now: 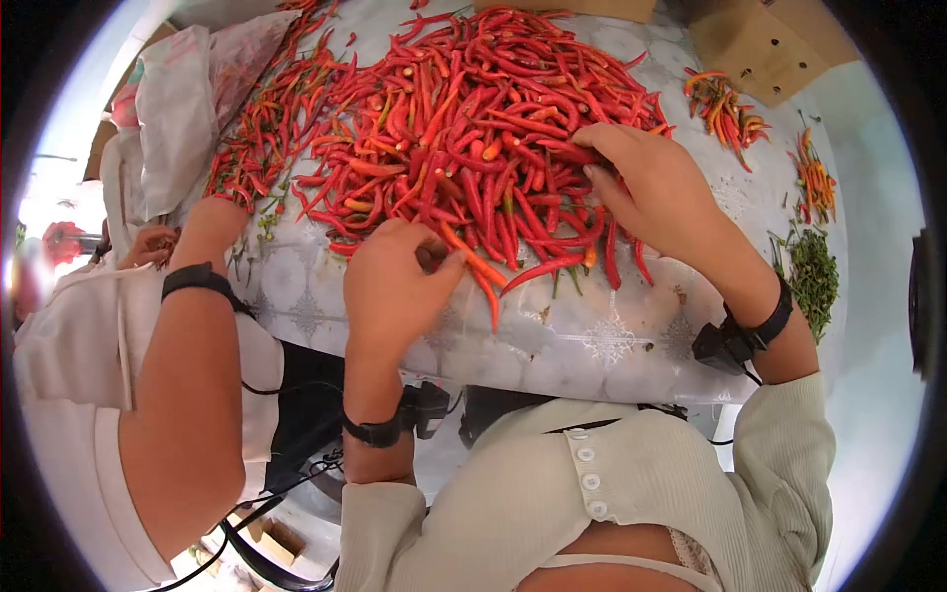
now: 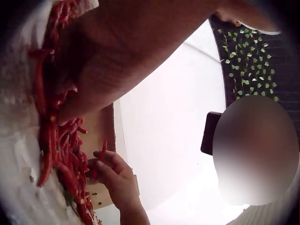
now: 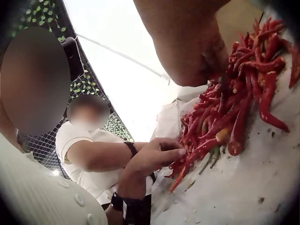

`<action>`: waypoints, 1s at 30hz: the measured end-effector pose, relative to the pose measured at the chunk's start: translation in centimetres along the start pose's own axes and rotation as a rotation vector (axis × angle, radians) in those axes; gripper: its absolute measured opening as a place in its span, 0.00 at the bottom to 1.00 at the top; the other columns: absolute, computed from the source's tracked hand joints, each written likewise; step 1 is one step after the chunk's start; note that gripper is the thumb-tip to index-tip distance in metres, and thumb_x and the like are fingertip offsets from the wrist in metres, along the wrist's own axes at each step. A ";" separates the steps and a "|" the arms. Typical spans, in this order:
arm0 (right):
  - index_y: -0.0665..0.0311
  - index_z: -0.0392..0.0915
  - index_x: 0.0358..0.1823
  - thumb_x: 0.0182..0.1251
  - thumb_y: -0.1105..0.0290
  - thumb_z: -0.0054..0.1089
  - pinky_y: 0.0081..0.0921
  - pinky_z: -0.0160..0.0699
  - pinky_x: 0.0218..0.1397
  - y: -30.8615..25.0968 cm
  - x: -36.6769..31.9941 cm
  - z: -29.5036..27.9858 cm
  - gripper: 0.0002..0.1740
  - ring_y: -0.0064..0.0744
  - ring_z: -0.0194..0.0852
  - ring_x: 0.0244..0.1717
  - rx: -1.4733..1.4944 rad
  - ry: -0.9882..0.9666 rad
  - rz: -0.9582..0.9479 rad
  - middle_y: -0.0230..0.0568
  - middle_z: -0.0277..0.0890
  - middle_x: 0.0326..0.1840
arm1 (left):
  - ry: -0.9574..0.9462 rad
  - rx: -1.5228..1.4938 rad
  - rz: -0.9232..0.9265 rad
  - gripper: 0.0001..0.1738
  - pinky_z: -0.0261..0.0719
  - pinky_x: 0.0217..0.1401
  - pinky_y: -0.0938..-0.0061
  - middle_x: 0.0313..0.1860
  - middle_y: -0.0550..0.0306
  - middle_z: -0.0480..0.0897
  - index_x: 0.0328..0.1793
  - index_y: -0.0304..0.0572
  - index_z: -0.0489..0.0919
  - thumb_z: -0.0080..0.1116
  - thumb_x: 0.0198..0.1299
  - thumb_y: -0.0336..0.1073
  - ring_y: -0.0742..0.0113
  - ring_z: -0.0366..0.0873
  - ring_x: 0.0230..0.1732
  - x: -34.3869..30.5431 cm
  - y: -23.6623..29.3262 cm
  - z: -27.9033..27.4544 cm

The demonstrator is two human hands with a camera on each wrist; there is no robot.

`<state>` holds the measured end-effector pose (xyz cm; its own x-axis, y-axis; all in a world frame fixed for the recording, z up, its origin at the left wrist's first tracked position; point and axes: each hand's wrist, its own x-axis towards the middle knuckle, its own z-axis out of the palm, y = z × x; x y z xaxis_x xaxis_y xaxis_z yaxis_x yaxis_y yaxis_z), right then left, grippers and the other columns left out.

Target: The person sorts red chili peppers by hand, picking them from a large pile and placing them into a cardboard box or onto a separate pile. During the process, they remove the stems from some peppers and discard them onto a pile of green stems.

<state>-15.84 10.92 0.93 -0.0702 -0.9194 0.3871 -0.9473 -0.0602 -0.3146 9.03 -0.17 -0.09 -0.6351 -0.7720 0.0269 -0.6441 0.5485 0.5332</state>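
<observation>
A big heap of red chili peppers point(image 1: 493, 109), a few of them orange, covers the middle of the table. My left hand point(image 1: 395, 281) is at the heap's near edge, fingers bent, thumb and forefinger around a chili partly hidden by the hand. Just past its fingertips lies an orange-red chili point(image 1: 473, 255). At the heap's right side, my right hand point(image 1: 646, 187) pinches a red chili point(image 2: 104, 147) between thumb and fingers, as the left wrist view shows. In the right wrist view, loose chilies point(image 3: 239, 126) lie in front of my left hand.
Another person's arm point(image 1: 192, 385) reaches a second chili pile point(image 1: 266, 148) on the left, beside a white sack point(image 1: 178, 109). To the right are small orange-red chili piles point(image 1: 725, 111), green stems point(image 1: 814, 281) and a cardboard box point(image 1: 769, 49). The patterned tablecloth point(image 1: 602, 345) shows in front.
</observation>
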 end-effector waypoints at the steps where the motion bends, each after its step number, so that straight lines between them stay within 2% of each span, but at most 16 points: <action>1: 0.62 0.72 0.49 0.59 0.69 0.59 0.43 0.76 0.42 0.3 -0.2 0.2 0.16 0.51 0.77 0.41 -0.049 0.026 0.001 0.46 0.77 0.40 | -0.010 -0.046 -0.007 0.13 0.72 0.30 0.75 0.25 0.56 0.77 0.30 0.35 0.82 0.72 0.47 0.36 0.70 0.75 0.24 -0.1 -0.4 -0.2; 5: 0.62 0.77 0.41 0.58 0.67 0.60 0.41 0.78 0.41 -1.7 0.6 0.3 0.11 0.46 0.79 0.38 -0.080 0.173 -0.076 0.44 0.78 0.37 | -0.029 -0.279 -0.056 0.10 0.71 0.29 0.78 0.26 0.61 0.78 0.33 0.35 0.81 0.70 0.50 0.33 0.76 0.74 0.26 -0.1 -2.0 -1.2; 7: 0.62 0.81 0.34 0.56 0.66 0.60 0.39 0.80 0.37 -6.0 1.5 1.3 0.08 0.44 0.80 0.35 -0.052 -0.182 -0.113 0.42 0.78 0.34 | 0.054 -0.336 -0.052 0.08 0.71 0.28 0.76 0.25 0.58 0.78 0.33 0.35 0.81 0.68 0.49 0.31 0.72 0.74 0.24 -0.1 -1.5 -1.6; 9: 0.62 0.82 0.32 0.55 0.66 0.60 0.38 0.80 0.35 -7.9 1.5 4.0 0.08 0.45 0.80 0.35 0.021 -0.254 -0.159 0.43 0.78 0.33 | 0.073 -0.391 -0.012 0.08 0.71 0.27 0.76 0.25 0.57 0.78 0.34 0.35 0.81 0.67 0.49 0.29 0.71 0.74 0.23 0.0 -0.9 -1.9; 11: 0.62 0.79 0.35 0.55 0.64 0.61 0.36 0.78 0.36 -8.6 1.4 6.9 0.10 0.41 0.78 0.35 -0.083 -0.247 -0.181 0.41 0.74 0.31 | 0.029 -0.443 0.051 0.08 0.71 0.27 0.76 0.26 0.57 0.78 0.37 0.35 0.81 0.66 0.50 0.28 0.71 0.74 0.24 -0.6 -0.7 -2.2; 15: 0.63 0.77 0.36 0.58 0.66 0.60 0.35 0.77 0.37 -8.1 1.3 6.0 0.09 0.40 0.77 0.36 -0.092 -0.345 -0.180 0.42 0.74 0.32 | -0.025 -0.392 0.125 0.11 0.71 0.29 0.77 0.30 0.58 0.78 0.38 0.37 0.81 0.68 0.48 0.29 0.71 0.75 0.27 -2.1 -1.4 -2.3; 17: 0.64 0.75 0.36 0.59 0.69 0.57 0.34 0.77 0.37 -6.9 1.0 4.6 0.07 0.36 0.77 0.36 0.212 -0.250 -0.091 0.42 0.74 0.33 | -0.076 -0.370 0.148 0.12 0.72 0.31 0.79 0.33 0.59 0.79 0.40 0.37 0.81 0.69 0.48 0.29 0.73 0.76 0.29 -2.4 -1.6 -2.3; 18: 0.65 0.74 0.36 0.60 0.71 0.56 0.33 0.77 0.38 -6.0 0.9 3.7 0.06 0.34 0.78 0.36 0.360 -0.201 -0.046 0.41 0.75 0.34 | -0.095 -0.345 0.184 0.13 0.73 0.33 0.77 0.34 0.58 0.79 0.40 0.37 0.81 0.69 0.46 0.29 0.70 0.77 0.31 -2.4 -1.3 -2.1; 21: 0.66 0.73 0.39 0.60 0.74 0.54 0.30 0.75 0.38 -2.3 0.3 0.7 0.07 0.25 0.75 0.37 0.701 -0.144 0.282 0.37 0.73 0.34 | -0.120 -0.208 0.309 0.17 0.74 0.40 0.70 0.37 0.54 0.78 0.41 0.38 0.81 0.69 0.40 0.27 0.61 0.77 0.39 -2.7 0.1 -1.0; 23: 0.67 0.74 0.41 0.59 0.75 0.56 0.29 0.73 0.38 -0.4 -0.9 -0.9 0.09 0.21 0.73 0.37 0.795 -0.100 0.410 0.34 0.72 0.34 | -0.099 -0.026 0.430 0.19 0.74 0.46 0.65 0.39 0.51 0.78 0.41 0.39 0.81 0.68 0.37 0.27 0.55 0.76 0.44 -2.6 1.3 -0.2; 24: 0.67 0.74 0.42 0.59 0.75 0.56 0.28 0.73 0.37 0.2 -1.1 -1.7 0.10 0.18 0.72 0.38 0.840 -0.072 0.469 0.32 0.71 0.33 | -0.118 -0.031 0.421 0.19 0.73 0.47 0.63 0.39 0.51 0.77 0.41 0.40 0.81 0.67 0.37 0.27 0.53 0.75 0.44 -2.4 1.5 0.1; 27: 0.65 0.79 0.40 0.56 0.75 0.56 0.31 0.74 0.39 -0.9 -2.5 -3.7 0.10 0.35 0.75 0.34 0.570 -0.163 0.409 0.40 0.74 0.33 | -0.153 -0.012 0.411 0.18 0.72 0.49 0.60 0.39 0.50 0.76 0.40 0.40 0.81 0.66 0.38 0.26 0.49 0.74 0.45 -2.1 1.6 0.4; 30: 0.63 0.80 0.39 0.51 0.75 0.61 0.34 0.75 0.40 -0.8 -4.1 -2.5 0.11 0.41 0.76 0.36 0.312 -0.331 0.017 0.41 0.73 0.36 | -0.129 0.041 0.440 0.15 0.72 0.48 0.60 0.38 0.50 0.76 0.38 0.40 0.81 0.65 0.40 0.26 0.49 0.74 0.44 -1.9 1.4 0.4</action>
<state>-15.59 15.71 1.79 0.0672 -0.9930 0.0976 -0.8040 -0.1118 -0.5840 9.16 2.16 0.26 -0.8984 -0.4174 0.1363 -0.3155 0.8296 0.4607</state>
